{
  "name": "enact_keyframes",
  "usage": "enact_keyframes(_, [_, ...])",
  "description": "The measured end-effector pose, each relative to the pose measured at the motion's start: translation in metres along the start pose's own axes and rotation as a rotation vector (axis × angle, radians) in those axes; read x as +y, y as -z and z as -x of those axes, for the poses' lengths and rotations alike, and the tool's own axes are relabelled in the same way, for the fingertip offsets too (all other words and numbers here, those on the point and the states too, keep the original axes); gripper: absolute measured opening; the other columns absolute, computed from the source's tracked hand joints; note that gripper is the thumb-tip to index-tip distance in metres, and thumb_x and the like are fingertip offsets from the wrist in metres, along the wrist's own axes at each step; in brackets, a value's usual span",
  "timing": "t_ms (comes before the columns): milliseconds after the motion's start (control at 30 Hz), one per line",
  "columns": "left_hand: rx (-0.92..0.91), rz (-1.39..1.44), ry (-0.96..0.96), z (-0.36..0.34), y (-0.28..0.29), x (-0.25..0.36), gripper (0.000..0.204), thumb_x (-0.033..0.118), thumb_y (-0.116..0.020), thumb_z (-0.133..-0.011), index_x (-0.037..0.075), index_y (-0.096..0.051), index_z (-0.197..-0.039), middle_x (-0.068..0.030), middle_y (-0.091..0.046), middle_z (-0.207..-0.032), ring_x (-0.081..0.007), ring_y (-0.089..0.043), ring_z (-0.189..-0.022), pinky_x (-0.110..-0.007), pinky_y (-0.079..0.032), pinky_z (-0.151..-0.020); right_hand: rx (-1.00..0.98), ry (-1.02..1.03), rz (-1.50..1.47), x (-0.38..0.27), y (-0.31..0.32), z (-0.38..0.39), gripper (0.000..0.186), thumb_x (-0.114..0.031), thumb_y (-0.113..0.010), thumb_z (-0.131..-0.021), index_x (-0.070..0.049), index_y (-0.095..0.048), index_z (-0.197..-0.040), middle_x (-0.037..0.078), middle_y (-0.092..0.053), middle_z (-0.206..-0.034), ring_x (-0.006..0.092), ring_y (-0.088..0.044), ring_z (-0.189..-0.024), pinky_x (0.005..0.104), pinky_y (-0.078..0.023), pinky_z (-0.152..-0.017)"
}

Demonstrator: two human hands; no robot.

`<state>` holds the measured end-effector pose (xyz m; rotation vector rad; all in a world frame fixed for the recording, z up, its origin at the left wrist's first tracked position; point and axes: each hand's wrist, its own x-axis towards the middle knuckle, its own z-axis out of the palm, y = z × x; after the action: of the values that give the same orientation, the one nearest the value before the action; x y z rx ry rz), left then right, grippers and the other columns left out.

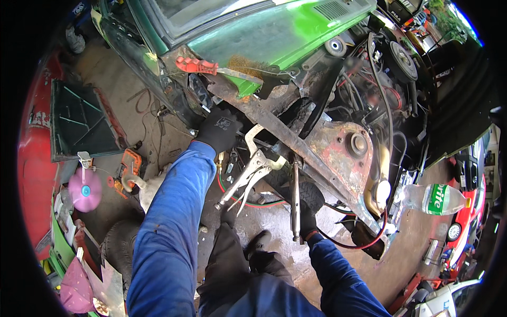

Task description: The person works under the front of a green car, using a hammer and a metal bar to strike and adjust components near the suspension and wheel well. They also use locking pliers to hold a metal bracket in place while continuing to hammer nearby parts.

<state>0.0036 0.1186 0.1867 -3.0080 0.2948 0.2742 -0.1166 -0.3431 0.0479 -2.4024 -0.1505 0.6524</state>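
My left hand (219,130), in a black glove, is closed beside the green car's bare front fender frame. A thin bright metal piece shows past its fingers; what it holds is hidden. Just right of it, C-clamp locking pliers (252,170) hang from the long rusty rail (280,129), their handles pointing down. A second pair of locking pliers (295,203), seen edge-on, hangs from the same rail. My right hand (308,217), also gloved in black, is low beside and partly behind that second pair. Its fingers merge with the dark background, so its grip does not show.
An exposed engine bay (364,84) and a rusty strut tower (338,153) lie to the right. A plastic bottle (435,199) stands beyond. Red and green hoses (264,204) run below the rail. Left are a loose dark panel (79,121), a purple fan (84,190) and an orange tool (130,166).
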Motion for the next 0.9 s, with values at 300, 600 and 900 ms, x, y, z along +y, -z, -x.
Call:
enact_keyframes(300, [0.293,0.104,-0.066,0.002,-0.017,-0.005,0.012,0.021,-0.072,-0.088,0.017,-0.075,-0.099,-0.0066,-0.071,-0.102,-0.0288,-0.066,-0.107,-0.048,-0.049,-0.094,-0.130,-0.716,-0.534,-0.021,-0.034,0.089,0.031,-0.044,-0.066,-0.108,-0.014,-0.061,-0.109,0.001,-0.062,-0.076,0.0124,-0.057,-0.052,0.0321,-0.048,-0.045])
enact_keyframes(600, [0.491,0.212,-0.078,0.003,-0.018,-0.006,0.011,0.019,-0.069,-0.088,0.014,-0.076,-0.095,-0.0103,-0.074,-0.102,-0.0310,-0.068,-0.108,-0.047,-0.049,-0.100,-0.167,-0.483,0.013,-0.046,-0.077,0.139,0.027,-0.032,-0.065,-0.106,-0.005,-0.069,-0.105,0.015,-0.073,-0.079,0.0297,-0.070,-0.060,0.0457,-0.055,-0.057])
enact_keyframes(900, [0.116,0.304,-0.023,0.000,-0.029,-0.003,0.053,0.025,-0.073,-0.083,0.011,-0.074,-0.135,-0.0198,-0.073,-0.134,-0.0409,-0.066,-0.127,-0.058,-0.047,-0.112,-0.091,-0.459,-0.026,-0.103,-0.084,0.133,0.037,-0.041,-0.063,-0.106,-0.009,-0.072,-0.123,0.029,-0.075,-0.114,0.0536,-0.069,-0.109,0.0597,-0.056,-0.093])
